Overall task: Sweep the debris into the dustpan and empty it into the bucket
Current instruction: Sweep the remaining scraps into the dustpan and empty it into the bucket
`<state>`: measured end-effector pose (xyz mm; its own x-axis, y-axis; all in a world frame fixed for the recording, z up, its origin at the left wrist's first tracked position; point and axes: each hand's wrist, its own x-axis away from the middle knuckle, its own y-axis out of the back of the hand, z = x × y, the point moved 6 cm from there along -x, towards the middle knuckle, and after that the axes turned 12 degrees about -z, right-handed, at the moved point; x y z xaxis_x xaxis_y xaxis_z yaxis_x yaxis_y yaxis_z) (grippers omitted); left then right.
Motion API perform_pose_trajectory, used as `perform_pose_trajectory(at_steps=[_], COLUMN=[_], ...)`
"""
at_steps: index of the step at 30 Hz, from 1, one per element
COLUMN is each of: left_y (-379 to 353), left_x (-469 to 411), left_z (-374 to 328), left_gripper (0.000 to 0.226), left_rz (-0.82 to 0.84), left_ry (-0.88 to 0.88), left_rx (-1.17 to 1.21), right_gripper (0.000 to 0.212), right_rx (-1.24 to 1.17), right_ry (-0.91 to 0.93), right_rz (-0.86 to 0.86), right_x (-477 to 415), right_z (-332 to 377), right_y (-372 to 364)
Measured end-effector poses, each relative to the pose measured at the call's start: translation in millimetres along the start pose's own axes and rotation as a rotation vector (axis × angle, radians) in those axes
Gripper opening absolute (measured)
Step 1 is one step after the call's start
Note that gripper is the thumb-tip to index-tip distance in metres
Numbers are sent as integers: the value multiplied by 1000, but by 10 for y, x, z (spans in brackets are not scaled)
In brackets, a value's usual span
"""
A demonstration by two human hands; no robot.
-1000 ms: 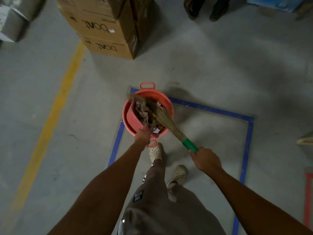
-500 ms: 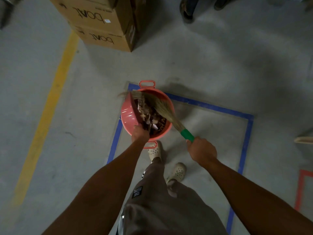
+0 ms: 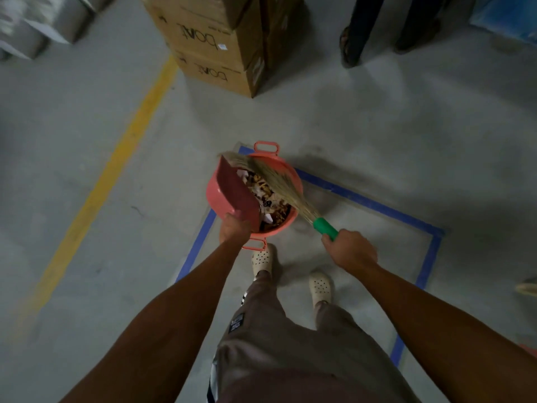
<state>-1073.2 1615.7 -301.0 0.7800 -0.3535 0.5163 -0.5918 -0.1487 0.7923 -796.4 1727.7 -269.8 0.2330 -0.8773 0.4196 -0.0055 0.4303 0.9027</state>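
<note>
**Dustpan tipped over the bucket, broom laid across its mouth**

Directions take 12 o'clock as the top of the view.

You hold the pink dustpan (image 3: 232, 190) tilted steeply on its edge over the 9 o'clock side of the bucket (image 3: 290, 171), with its open face turned toward the bucket's inside. Your left hand (image 3: 234, 229) is wrapped round the dustpan's handle at the bucket's 7 o'clock rim. The knuckles face up and the fingers curl underneath, out of sight.

The pink bucket stands on the concrete floor (image 3: 377, 126), just beyond your left shoe (image 3: 261, 260) at its 12 o'clock. The debris (image 3: 266, 193), scraps of pale paper and brownish bits, lies heaped inside the bucket against the dustpan's lower edge. You cannot tell whether any of it is left in the pan itself.

Your right hand (image 3: 351, 251) sits at 4 o'clock from the bucket, fingers closed tight round the green handle of the broom (image 3: 325, 226). From there the bristles (image 3: 279, 184) run toward 10 o'clock across the bucket's mouth. Their tips reach the dustpan's upper edge near the bucket's 11 o'clock.

The bucket sits over the 10 o'clock corner of a blue tape rectangle (image 3: 369, 202), and you stand inside that rectangle. A yellow line (image 3: 116, 170) slants across the floor at 9 o'clock. Stacked cardboard boxes (image 3: 209, 39) stand at 12 o'clock, with another person's feet (image 3: 348, 50) at 1 o'clock.
</note>
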Motion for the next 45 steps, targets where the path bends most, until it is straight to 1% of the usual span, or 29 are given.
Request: perform_pose_trajectory(at_steps=[2,4,9,11,13,15,21,26,28,30,33,35,37,43,45], left_y=[32,22,-74,-130,-194,-243,-317,-475,-600,-726,-1008,-1235,-1393,-1952,-2096], left_x=[191,421,1148,1413,1668,1932,2822,3764,4262,4623,5407,6003,6261,7503,7810], left_z=[109,272,637,834,1051,1254,1936,2573,2928,3167,3657,3989,4098,4753,4961], left_gripper=[36,38,32,30,28,28,31,25,22,20,21,22,23,21,23], left_rz=[-35,-83,-198,-241,-299,-356,-575,-716,-796,-829,-935,-1040,-1056,-1241,-1294], left_ry=[28,96,242,294,354,406,553,655,692,724,838,940,1001,1180,1239], left_rx=[35,116,345,452,572,688,948,1116,1173,1190,1215,1285,1365,1594,1648], right_gripper=[53,49,55,55,60,61,46,45,45,43,47,48,48,46,46], right_rx=[-17,-50,-83,-100,-124,-132,-123,-78,-37,-22,2,31,37,142,184], right_ry=[-8,-8,84,117,159,237,527,773,882,912,1013,1109,1138,1419,1503], right_rz=[26,33,-23,-26,-12,10,89,130,136,151,214,256,272,404,431], right_x=[47,111,274,345,420,529,1142,1913,2382,2691,3357,3882,4110,5441,5831], right_z=[-131,-256,-489,-534,-549,-518,-190,34,42,5,-149,-251,-282,-351,-289], right_y=[35,90,187,179,143,87,-43,-282,-427,-535,-788,-995,-1095,-1607,-1775])
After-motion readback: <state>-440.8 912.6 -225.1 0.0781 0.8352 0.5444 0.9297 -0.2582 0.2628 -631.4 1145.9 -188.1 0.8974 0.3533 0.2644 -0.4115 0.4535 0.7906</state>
